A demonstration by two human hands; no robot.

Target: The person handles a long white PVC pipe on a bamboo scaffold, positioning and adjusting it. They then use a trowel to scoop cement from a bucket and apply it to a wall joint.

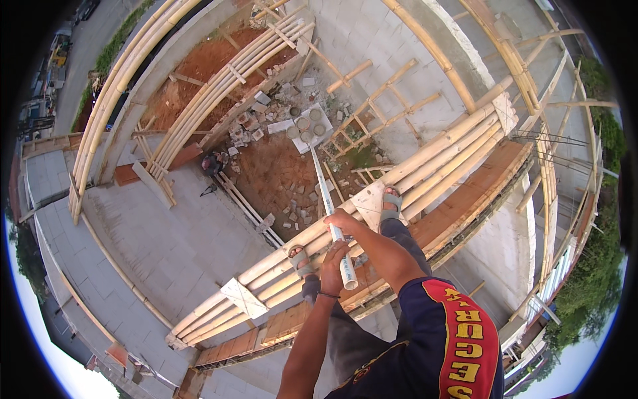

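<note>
A long white plastic pipe [323, 186] slopes down and away from me into the pit far below. Its hollow near end points back toward my body. My right hand [343, 223] wraps round the pipe farther along. Closer to the open end, my left hand [332, 263] is closed round it too. The far end of the pipe appears close to several round buckets [304, 124] on the ground, but whether it touches them I cannot tell. Below my hands runs a walkway of bamboo poles [425, 174], and my sandalled feet stand on it.
Plywood plates [243, 297] tie the poles together. Behind them runs a timber formwork edge [458, 196]. A bamboo ladder [372, 110] leans in the pit, among rubble and red soil [266, 169]. A person [211, 164] is down at the left, near a block wall [173, 233].
</note>
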